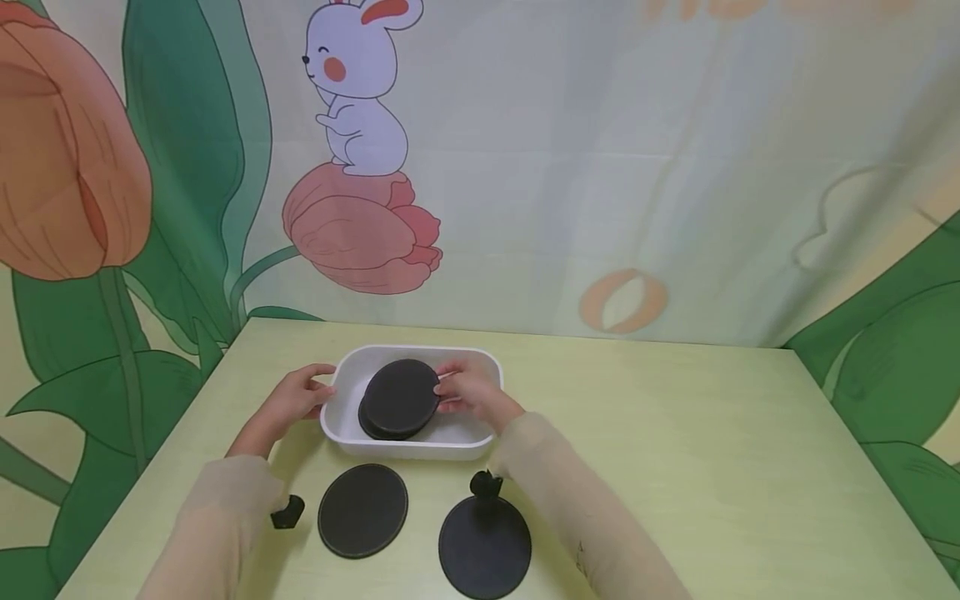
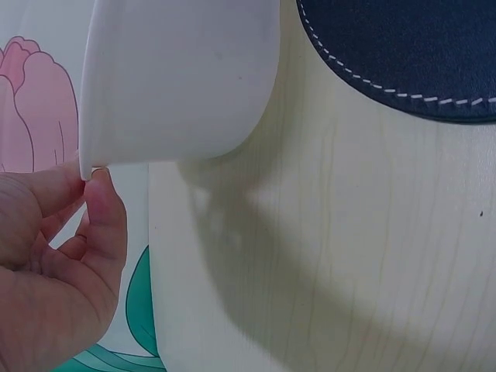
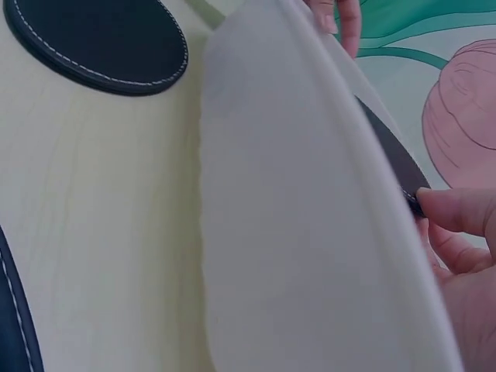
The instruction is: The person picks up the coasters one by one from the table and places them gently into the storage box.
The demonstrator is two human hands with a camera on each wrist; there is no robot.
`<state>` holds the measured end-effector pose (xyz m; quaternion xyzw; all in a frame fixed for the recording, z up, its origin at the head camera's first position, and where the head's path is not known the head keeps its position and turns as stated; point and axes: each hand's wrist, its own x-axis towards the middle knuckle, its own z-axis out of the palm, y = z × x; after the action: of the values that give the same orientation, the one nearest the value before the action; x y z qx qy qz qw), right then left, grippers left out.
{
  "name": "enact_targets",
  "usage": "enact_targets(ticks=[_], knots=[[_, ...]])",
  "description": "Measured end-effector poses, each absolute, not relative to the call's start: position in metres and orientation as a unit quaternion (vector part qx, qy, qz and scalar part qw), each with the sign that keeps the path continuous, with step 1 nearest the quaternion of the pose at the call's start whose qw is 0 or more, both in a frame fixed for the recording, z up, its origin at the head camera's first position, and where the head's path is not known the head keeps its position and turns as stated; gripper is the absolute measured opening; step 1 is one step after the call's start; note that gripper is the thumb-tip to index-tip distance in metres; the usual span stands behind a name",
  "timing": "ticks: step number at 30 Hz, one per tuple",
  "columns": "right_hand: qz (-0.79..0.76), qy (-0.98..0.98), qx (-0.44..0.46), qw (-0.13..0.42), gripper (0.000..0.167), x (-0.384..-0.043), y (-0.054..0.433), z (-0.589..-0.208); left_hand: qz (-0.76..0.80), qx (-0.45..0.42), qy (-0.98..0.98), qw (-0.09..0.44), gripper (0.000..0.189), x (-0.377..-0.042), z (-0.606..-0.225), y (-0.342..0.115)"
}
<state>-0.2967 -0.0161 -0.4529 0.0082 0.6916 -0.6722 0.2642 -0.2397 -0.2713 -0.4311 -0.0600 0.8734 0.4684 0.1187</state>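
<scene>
A white oblong tub (image 1: 450, 450) stands toward the back of the table, with round black stitched coasters inside. My left hand (image 1: 298, 395) pinches the tub's left rim between thumb and fingers, as the left wrist view (image 2: 66, 248) also shows. Over the tub's right part, my right hand (image 1: 468, 387) pinches the right edge of the upper coaster (image 1: 402, 395). Another coaster (image 1: 367, 423) lies partly hidden under it. In the right wrist view the tub wall (image 3: 294, 201) hides most of the held coaster (image 3: 391, 151).
Two more round black coasters lie in front of the tub, one at left (image 1: 363, 511) and one at right (image 1: 485, 547). Black wrist straps show by both sleeves. A printed cloth (image 1: 525, 167) with a rabbit and tulips hangs behind the pale wood-grain table (image 1: 675, 467).
</scene>
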Motion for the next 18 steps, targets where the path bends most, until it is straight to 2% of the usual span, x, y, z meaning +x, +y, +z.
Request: enact_targets(ticks=[18], knots=[[-0.666,0.702,0.062,0.246,0.029,-0.29,-0.038,-0.467,0.467,-0.065,0.874,0.117,0.044,-0.239,-0.431,-0.271]])
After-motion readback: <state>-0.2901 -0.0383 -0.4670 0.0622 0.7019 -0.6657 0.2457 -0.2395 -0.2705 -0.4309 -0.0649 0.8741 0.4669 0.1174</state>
